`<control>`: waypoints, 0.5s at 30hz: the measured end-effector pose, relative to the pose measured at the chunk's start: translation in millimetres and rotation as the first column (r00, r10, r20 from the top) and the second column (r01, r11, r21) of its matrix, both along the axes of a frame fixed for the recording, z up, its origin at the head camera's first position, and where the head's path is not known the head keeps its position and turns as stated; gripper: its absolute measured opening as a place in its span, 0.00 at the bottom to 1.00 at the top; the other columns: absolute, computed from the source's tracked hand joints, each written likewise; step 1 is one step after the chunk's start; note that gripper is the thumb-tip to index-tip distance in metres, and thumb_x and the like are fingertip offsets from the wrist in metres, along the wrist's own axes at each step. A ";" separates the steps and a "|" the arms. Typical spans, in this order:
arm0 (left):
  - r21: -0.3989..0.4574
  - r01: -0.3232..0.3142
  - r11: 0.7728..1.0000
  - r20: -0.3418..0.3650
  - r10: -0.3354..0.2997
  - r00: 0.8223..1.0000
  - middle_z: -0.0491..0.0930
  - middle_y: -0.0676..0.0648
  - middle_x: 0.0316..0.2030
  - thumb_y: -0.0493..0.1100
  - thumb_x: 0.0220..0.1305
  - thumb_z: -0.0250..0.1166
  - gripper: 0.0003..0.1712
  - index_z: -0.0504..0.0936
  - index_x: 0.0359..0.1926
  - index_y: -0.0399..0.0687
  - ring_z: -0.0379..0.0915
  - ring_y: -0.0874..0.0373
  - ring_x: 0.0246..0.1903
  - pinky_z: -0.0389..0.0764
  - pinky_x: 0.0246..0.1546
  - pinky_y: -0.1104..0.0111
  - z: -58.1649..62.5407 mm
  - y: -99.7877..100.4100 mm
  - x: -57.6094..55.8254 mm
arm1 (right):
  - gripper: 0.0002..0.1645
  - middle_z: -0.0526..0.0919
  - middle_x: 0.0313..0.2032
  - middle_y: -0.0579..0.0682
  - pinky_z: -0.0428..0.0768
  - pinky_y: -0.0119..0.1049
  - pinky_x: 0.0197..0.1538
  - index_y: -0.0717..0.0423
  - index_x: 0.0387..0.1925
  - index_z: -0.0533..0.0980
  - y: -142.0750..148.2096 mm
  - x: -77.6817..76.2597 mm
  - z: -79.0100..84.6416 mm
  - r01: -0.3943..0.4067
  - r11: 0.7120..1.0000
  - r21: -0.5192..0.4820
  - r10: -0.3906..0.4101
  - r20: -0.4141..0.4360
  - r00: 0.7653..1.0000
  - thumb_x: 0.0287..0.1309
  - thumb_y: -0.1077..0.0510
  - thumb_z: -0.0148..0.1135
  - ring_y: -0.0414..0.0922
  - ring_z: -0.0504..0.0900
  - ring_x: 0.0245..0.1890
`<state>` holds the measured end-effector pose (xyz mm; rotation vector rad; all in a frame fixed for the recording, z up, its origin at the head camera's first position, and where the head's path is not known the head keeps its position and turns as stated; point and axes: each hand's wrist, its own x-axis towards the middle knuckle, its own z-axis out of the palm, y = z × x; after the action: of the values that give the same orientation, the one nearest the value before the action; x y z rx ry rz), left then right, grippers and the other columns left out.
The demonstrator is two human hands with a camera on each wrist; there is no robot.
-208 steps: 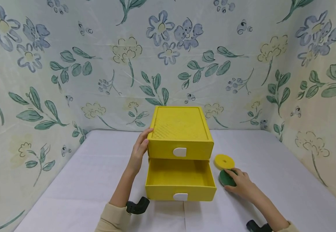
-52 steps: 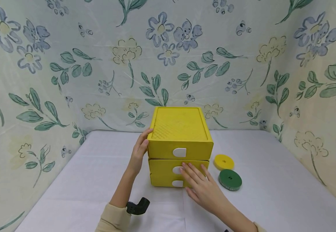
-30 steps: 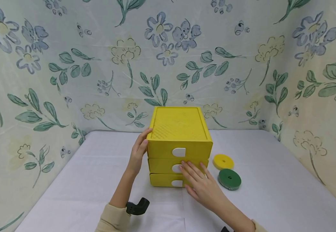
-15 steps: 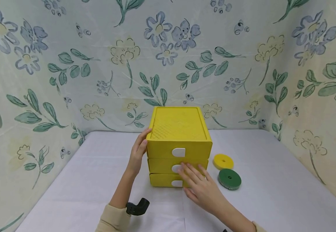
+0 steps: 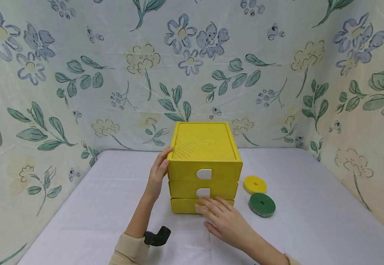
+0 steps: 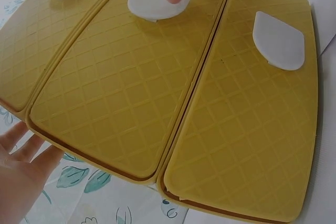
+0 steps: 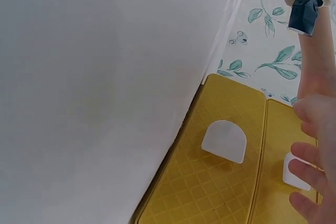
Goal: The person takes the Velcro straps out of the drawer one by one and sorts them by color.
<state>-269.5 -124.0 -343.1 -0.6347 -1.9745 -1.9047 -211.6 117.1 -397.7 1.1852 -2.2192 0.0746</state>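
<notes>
Drawer unit (image 5: 205, 141), three-tier, box-shaped, in smooth yellow plastic: standing upright near the centre of a white cloth-covered table (image 5: 112, 198), with a top panel framed by a raised rim and cross-hatched relief toward 8 o'clock. Upper drawer front (image 5: 182, 171), middle drawer front (image 5: 182, 188) and lower drawer front (image 5: 182, 206): all pushed in, rectangular with rounded corners, embossed with a diamond lattice in the left wrist view, divided by narrow dark seams. Upper handle (image 5: 204, 174), middle handle (image 5: 203, 192) and lower handle (image 6: 279, 41): white, smooth, D-shaped; the last partly covered by fingers in the head view.

Left hand (image 5: 156, 175): at 9 o'clock of the unit, fingers extended and laid against the side wall. Right hand (image 5: 225, 221): at 5 o'clock, before the lower two fronts, fingers apart and nearly straight; unable to tell whether touching the plastic.

Yellow disc (image 5: 255, 184): between 3 and 4 o'clock of the unit, lying flat, round, with a small centre hole. Green disc (image 5: 262, 205): at 4 o'clock, just beside the yellow one, thick, lettered along the rim, also centre-holed.

At 7 o'clock: beige sleeve (image 5: 130, 250) and angular black wrist-worn camera (image 5: 157, 236). At 12 o'clock: creased fabric backdrop (image 5: 112, 55), printed with flowers and leaves.
</notes>
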 end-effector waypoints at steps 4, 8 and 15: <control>0.001 0.002 1.000 0.000 -0.002 1.000 0.52 0.49 0.69 0.50 0.67 0.43 0.26 0.61 0.64 0.52 0.51 0.48 0.67 0.55 0.63 0.44 0.2 0.0 -0.3 | 0.33 0.73 0.57 0.44 0.72 0.42 0.57 0.45 0.57 0.69 -1.4 -3.0 -1.7 -0.006 1.000 0.018 0.006 -0.008 1.000 0.47 0.48 0.65 0.41 0.72 0.56; -0.001 0.002 1.000 0.001 -0.002 1.000 0.52 0.49 0.69 0.51 0.67 0.43 0.26 0.61 0.64 0.52 0.51 0.48 0.67 0.54 0.63 0.43 0.2 0.0 -0.6 | 0.31 0.75 0.53 0.43 0.73 0.39 0.56 0.43 0.56 0.70 -2.8 -6.5 -3.4 0.002 0.999 0.050 0.000 -0.029 1.000 0.47 0.47 0.65 0.40 0.74 0.53; -0.007 -0.003 1.000 0.004 0.003 1.000 0.52 0.49 0.69 0.51 0.67 0.43 0.26 0.61 0.64 0.52 0.50 0.48 0.67 0.54 0.62 0.43 -0.1 -0.3 -0.5 | 0.27 0.74 0.54 0.42 0.73 0.38 0.55 0.43 0.53 0.72 -5.2 -11.4 -6.3 0.011 0.991 0.135 -0.007 -0.027 1.000 0.48 0.46 0.63 0.40 0.74 0.53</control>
<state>-269.9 -124.3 -343.2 -0.6298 -1.9835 -1.8996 -223.1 111.8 -404.0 1.2406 -2.2358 -0.0962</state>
